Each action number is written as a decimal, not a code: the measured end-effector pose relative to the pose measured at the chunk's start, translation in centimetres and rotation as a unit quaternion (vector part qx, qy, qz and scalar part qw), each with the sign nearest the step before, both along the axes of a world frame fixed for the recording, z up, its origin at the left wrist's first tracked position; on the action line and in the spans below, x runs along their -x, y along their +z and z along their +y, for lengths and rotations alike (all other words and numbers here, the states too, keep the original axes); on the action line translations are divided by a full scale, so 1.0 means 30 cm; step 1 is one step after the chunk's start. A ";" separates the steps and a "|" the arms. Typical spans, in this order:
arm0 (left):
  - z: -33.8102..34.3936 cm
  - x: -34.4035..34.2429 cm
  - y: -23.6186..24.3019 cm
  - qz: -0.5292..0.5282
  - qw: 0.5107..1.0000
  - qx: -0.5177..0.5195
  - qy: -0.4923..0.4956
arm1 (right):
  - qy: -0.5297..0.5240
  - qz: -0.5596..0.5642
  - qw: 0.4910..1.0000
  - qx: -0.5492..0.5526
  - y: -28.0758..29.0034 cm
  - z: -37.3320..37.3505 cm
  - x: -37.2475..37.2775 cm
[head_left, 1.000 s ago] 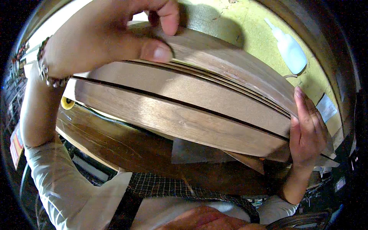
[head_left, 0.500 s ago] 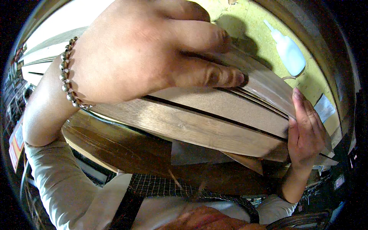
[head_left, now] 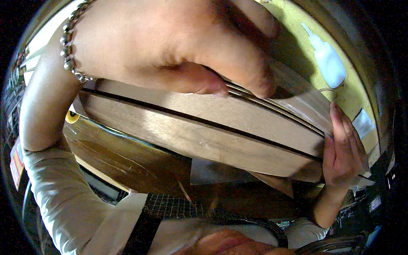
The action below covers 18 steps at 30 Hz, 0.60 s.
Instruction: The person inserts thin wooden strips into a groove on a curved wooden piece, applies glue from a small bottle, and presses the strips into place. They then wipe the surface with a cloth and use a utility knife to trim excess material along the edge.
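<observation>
A long piece of pale brown wood [head_left: 204, 138] lies across the middle, with a dark groove along it and several thin strips near its far side. My left hand [head_left: 170, 46], with a beaded bracelet [head_left: 66, 51] at the wrist, is bent over the far side. Its thumb and forefinger curl down at the thin strips; whatever lies beneath the fingers is hidden. My right hand [head_left: 344, 148] grips the wood's right end, thumb on the near face and fingers along the far edge.
Beyond the wood, a pale squeeze bottle [head_left: 329, 63] with a narrow nozzle lies on a yellow-green surface [head_left: 293, 38]. A small grey sheet [head_left: 363, 123] is beside my right hand. Another grey sheet [head_left: 212, 172] sticks out below the wood, over a dark brown surface [head_left: 127, 155].
My left hand has turned, its forefinger now bent down and its thumb drawn back leftward from the strips' middle. My right hand keeps its grip; the whole view has shifted slightly.
</observation>
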<state>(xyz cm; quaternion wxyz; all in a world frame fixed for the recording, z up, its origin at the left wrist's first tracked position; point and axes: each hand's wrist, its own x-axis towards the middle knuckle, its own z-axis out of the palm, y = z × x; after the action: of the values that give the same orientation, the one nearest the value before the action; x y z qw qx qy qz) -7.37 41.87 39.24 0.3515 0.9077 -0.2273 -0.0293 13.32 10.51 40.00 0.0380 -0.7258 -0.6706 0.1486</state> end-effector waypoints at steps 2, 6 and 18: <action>-0.006 -0.022 -0.026 -0.077 0.997 0.015 -0.003 | 0.004 0.014 1.000 -0.008 -0.002 0.002 -0.003; -0.013 -0.075 -0.085 -0.202 0.978 0.044 -0.008 | 0.003 0.031 0.999 -0.020 -0.003 0.010 -0.015; -0.005 -0.038 -0.063 -0.136 0.986 -0.092 -0.022 | 0.005 0.011 1.000 -0.020 -0.010 0.018 -0.008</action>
<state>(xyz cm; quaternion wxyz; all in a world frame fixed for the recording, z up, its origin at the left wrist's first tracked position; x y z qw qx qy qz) -6.24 41.72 37.34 0.2317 0.9264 -0.2895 0.0661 13.55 11.05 39.71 0.0589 -0.7199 -0.6766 0.1430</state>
